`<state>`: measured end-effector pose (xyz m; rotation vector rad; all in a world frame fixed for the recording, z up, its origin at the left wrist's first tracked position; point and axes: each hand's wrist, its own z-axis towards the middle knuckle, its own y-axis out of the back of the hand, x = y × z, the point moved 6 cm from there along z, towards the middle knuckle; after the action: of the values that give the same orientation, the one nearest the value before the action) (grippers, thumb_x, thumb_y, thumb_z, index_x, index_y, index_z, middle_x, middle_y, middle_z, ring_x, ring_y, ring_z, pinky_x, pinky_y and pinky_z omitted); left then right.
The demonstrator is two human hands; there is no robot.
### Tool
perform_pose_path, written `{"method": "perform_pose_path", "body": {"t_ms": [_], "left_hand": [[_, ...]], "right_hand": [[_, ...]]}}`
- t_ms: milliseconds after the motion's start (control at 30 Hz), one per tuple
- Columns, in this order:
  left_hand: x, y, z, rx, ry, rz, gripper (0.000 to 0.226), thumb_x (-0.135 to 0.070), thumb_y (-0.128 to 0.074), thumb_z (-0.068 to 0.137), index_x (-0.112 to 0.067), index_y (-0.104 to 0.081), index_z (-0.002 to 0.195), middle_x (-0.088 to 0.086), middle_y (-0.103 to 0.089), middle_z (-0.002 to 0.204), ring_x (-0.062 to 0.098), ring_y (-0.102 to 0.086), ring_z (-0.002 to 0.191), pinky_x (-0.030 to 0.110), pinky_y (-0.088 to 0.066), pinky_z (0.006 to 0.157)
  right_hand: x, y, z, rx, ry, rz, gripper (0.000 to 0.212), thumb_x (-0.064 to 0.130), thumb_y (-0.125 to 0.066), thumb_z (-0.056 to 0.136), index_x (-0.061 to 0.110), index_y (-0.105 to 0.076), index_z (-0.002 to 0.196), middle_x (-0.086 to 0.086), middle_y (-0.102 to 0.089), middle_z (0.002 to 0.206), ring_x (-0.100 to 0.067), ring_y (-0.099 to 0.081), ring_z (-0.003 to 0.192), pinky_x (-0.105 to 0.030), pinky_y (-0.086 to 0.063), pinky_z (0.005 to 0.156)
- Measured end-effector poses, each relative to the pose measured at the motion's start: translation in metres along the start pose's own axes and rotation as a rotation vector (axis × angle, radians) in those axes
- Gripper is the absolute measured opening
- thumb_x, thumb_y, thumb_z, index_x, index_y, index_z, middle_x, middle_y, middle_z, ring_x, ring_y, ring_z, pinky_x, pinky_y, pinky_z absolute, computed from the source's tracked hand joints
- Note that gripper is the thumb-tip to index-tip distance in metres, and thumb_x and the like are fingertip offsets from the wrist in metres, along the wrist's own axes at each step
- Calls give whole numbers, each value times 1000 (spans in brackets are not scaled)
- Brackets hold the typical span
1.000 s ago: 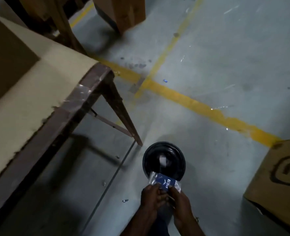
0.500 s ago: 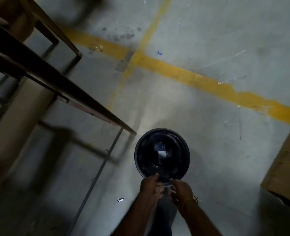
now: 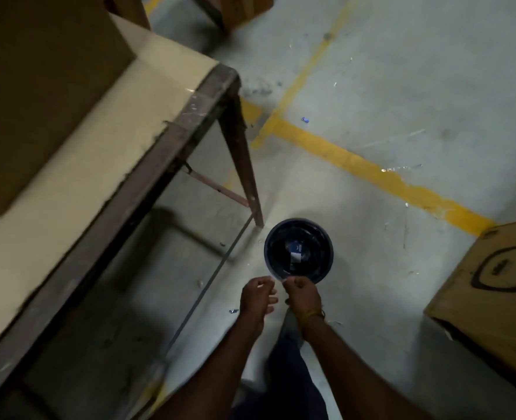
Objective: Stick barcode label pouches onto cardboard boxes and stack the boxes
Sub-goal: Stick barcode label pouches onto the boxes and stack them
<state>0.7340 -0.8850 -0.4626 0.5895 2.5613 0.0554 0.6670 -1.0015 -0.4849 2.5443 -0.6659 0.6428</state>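
My left hand [image 3: 258, 298] and my right hand [image 3: 303, 295] are close together over the near rim of a black bucket [image 3: 323, 237] on the floor. Both hands have curled fingers and pinch a thin clear strip [image 3: 276, 279] that stretches between them; it is too small and edge-on to tell more. A blue and white scrap [image 3: 296, 253] lies in the bottom of the bucket. A large cardboard box [image 3: 38, 86] sits on the beige-topped table [image 3: 105, 165] at the left. Another cardboard box [image 3: 493, 298], with a black mark drawn on its top, stands on the floor at the right.
The table's brown metal frame and leg [image 3: 241, 165] come down just left of the bucket. Yellow floor lines [image 3: 372, 174] cross the grey concrete beyond it. More boxes [image 3: 244, 7] stand at the far top. My dark trouser leg [image 3: 293, 374] shows below the hands.
The blue label pouch held up a second ago no longer shows in my hands. They have dropped to the bucket's rim and moved slightly apart. The view swung down, then back toward the table.
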Motion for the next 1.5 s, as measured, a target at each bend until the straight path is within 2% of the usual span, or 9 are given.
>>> {"method": "perform_pose_path", "body": {"t_ms": [167,433,667,733,800,967,1167,1367,1500], "left_hand": [[-10,74,-118,-8,-107,-57,14,-19,-58,99,-14,-67,109,6,-66,87,18,-60,68,27,-46,62],[36,196,-261,-111,-203,-273,8,-22,-56,100,-20,-64,97,5,-65,88,19,-60,70,27,-46,62],[122,275,-336,-324,-161,-602,9,-23,-53,102,-19,-61,99,3,-63,86,16,-57,67,25,-43,63],[146,290,-360,-406,-165,-736,10,-21,-52,103,-21,-59,96,1,-60,82,15,-55,64,23,-40,61],[171,299,-380,-487,-163,-855,9,-19,-51,102,-21,-59,99,1,-59,79,14,-54,62,22,-38,58],[237,299,-429,-700,-130,-1116,10,-17,-54,101,-20,-62,96,1,-57,76,14,-52,60,23,-38,56],[304,280,-469,-900,-70,-1297,11,-23,-55,100,-19,-65,101,4,-61,83,18,-56,63,24,-40,58],[360,268,-491,-1007,-19,-1432,16,-28,-56,101,-16,-65,106,7,-64,90,22,-61,72,29,-45,66],[389,282,-499,-1047,-37,-1509,16,-28,-56,100,-17,-65,106,9,-66,97,25,-63,78,32,-47,72]], "right_hand": [[40,-8,-126,78,125,-59,12,20,-64,93,10,-67,98,-3,-64,86,-15,-59,62,-17,-44,47],[38,-58,-292,329,285,-319,14,21,-63,93,13,-66,104,-5,-65,85,-16,-58,59,-24,-42,50],[19,-128,-381,594,556,-807,9,22,-65,89,17,-66,96,-5,-68,83,-17,-62,56,-23,-45,56],[14,-148,-407,699,656,-932,3,22,-64,91,19,-64,92,-3,-66,80,-17,-61,56,-19,-43,49],[7,-165,-429,796,747,-1019,3,22,-65,92,19,-64,90,-2,-66,80,-15,-60,55,-16,-40,43],[-24,-196,-484,1014,888,-1151,5,23,-65,92,19,-68,92,3,-67,82,-12,-60,58,-21,-46,55],[-92,-215,-538,1253,925,-1301,3,13,-65,90,15,-67,90,-5,-66,81,-11,-53,53,-18,-41,46],[-157,-213,-587,1433,993,-1432,3,20,-67,90,20,-65,92,-2,-68,90,-19,-61,73,-23,-44,63],[-181,-228,-615,1481,1059,-1480,3,20,-66,91,20,-65,93,0,-67,90,-15,-60,71,-20,-44,61]]}}
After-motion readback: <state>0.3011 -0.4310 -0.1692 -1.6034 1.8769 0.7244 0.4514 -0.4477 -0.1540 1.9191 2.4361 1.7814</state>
